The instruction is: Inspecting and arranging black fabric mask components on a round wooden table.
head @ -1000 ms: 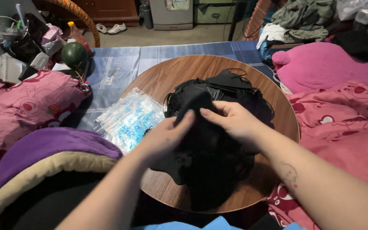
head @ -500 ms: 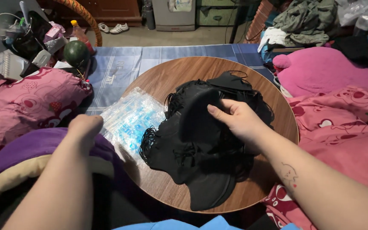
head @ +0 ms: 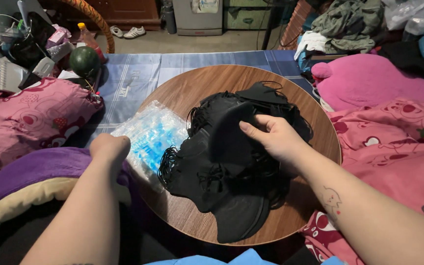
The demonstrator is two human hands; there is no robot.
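A view from above is looking down at a round wooden counter [head: 197, 86] filling the middle of the frame. A heap of black face masks [head: 226, 162] with tangled ear loops is lying across the centre and lower part of the counter.

The right hand [head: 276, 137] is reaching in from the lower right of the frame and is resting on the heap, its fingers curled over the top edge of one black mask and its thumb pressing on the front, so it is grasping that mask. A small drawn tattoo is showing on the forearm behind it.

The left hand [head: 110, 148] is sitting at the left edge of the counter, closed into a loose fist with its knuckles facing away; whether it is gripping anything cannot be told. It is touching the near edge of a clear plastic packet with blue print [head: 149, 135], which is lying on the left part of the counter, just beside the masks.

A purple and cream cushion [head: 25, 181] is lying at the lower left, under the left forearm. Pink bedding with strawberry pictures [head: 25, 120] is filling the left side, and similar pink bedding [head: 398, 142] the right. A small green melon [head: 84, 61] is sitting at the upper left of the frame among clutter.
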